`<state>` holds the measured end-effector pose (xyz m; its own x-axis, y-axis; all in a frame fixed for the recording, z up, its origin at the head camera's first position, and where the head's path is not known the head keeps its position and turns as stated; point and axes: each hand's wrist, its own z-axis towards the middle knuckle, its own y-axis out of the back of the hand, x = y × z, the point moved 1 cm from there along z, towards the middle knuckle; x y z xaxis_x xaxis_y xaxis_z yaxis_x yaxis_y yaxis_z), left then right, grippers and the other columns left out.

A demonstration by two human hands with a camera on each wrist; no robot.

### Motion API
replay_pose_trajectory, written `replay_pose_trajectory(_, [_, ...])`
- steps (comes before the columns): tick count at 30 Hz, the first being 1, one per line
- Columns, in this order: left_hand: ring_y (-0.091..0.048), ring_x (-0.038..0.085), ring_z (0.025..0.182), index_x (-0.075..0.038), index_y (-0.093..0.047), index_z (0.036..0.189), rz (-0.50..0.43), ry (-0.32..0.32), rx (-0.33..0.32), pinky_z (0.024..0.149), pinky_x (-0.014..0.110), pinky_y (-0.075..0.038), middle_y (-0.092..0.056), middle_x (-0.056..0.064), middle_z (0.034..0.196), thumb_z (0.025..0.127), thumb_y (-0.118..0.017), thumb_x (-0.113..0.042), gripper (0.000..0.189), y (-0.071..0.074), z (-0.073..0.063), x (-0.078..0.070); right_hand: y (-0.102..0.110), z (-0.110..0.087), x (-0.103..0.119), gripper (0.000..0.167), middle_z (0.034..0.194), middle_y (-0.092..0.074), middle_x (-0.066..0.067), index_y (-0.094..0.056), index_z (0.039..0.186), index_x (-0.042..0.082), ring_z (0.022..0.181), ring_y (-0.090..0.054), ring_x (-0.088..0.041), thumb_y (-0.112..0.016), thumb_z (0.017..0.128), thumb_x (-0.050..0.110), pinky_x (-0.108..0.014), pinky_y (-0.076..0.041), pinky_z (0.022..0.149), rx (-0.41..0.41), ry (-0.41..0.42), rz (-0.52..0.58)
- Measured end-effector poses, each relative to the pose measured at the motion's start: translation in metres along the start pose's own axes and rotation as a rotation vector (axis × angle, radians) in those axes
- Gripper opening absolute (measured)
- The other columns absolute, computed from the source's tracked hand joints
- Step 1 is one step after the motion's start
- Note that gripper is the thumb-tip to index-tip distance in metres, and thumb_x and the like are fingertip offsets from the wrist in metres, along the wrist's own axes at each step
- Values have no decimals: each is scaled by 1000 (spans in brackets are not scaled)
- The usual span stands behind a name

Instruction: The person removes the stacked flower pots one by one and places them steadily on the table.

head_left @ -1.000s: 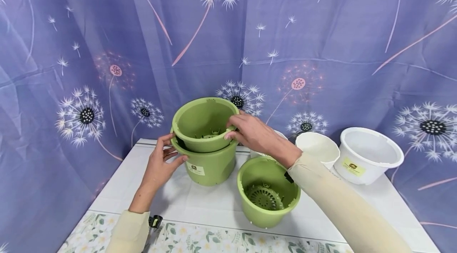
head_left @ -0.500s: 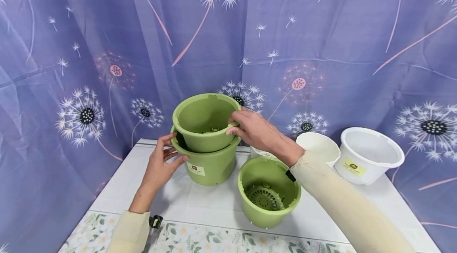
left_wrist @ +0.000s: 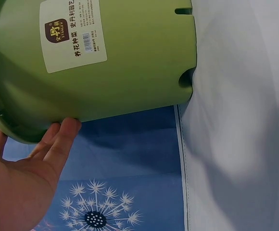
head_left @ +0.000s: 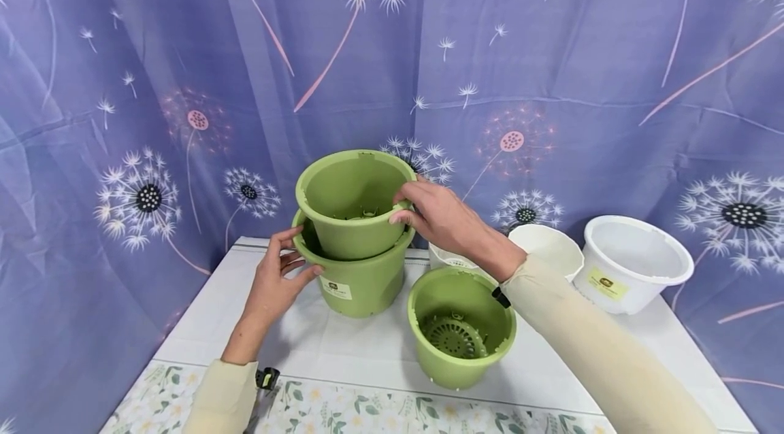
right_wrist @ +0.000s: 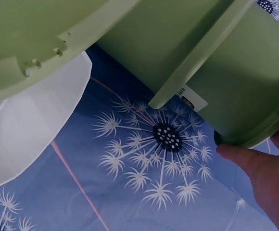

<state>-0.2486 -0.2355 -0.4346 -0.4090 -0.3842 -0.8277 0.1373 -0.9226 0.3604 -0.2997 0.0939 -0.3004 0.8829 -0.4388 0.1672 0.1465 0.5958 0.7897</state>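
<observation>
In the head view, a green plastic flowerpot (head_left: 355, 240) sits partly inside a larger green flowerpot (head_left: 373, 288) that bears a white label (left_wrist: 73, 33). My right hand (head_left: 444, 220) pinches the upper pot's rim at its right side, thumb outside. My left hand (head_left: 275, 288) grips the lower pot's rim at the left, thumb at the front and fingers round the side. The lower pot stands upright on the table. A gap shows between the two rims. The upper pot's base is hidden inside the lower one.
Another green flowerpot (head_left: 461, 373) with a slotted base inside stands below my right forearm. White pots (head_left: 545, 243) are at the right, including a labelled one (head_left: 637, 281); another is partly hidden behind my right wrist. A purple dandelion curtain (head_left: 343, 80) hangs behind the white tablecloth (head_left: 343, 366).
My right hand has raised the upper pot a little, so more of its wall shows above the lower pot's rim. The left hand has stayed in place.
</observation>
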Motion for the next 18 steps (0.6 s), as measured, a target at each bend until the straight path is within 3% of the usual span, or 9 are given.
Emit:
replay_pose_trajectory(6, [-65, 37, 126, -20, -40, 160, 13, -9, 3, 113, 43, -57, -53, 16, 130, 93, -85, -16, 81, 2, 0, 1, 5, 1, 1, 29, 103, -72, -8, -69, 110, 3, 88, -67, -19, -75, 96, 28, -35, -65, 89, -29, 5, -4])
replay_pose_trajectory(10, [-65, 37, 126, -20, -40, 160, 13, -8, 2, 113, 43, -57, -53, 17, 130, 93, -85, -17, 81, 1, 0, 1, 10, 2, 2, 35, 103, -73, -8, -69, 108, 3, 89, -69, -21, -68, 97, 36, -44, -56, 114, -49, 12, -9])
replay_pose_trajectory(11, [-65, 36, 126, -20, -40, 160, 12, -7, 2, 113, 43, -57, -53, 17, 130, 93, -85, -17, 81, 1, 0, 2, 11, 2, 2, 36, 102, -73, -8, -69, 107, 4, 90, -69, -21, -66, 98, 38, -44, -55, 115, -52, 9, -10])
replay_pose_trajectory(13, [-65, 36, 126, -20, -40, 160, 11, -6, 2, 113, 43, -57, -53, 18, 130, 93, -85, -17, 81, 1, 0, 2, 14, 2, 3, 40, 103, -73, -8, -69, 107, 4, 92, -71, -22, -62, 98, 42, -48, -43, 127, -61, 10, -10])
replay_pose_trajectory(18, [-65, 38, 126, -20, -40, 160, 12, -4, 3, 113, 44, -57, -53, 19, 129, 93, -85, -17, 81, 1, 0, 1, 18, 2, 4, 49, 103, -74, -10, -69, 107, 3, 94, -72, -24, -55, 98, 49, -48, -40, 128, -87, 26, -4])
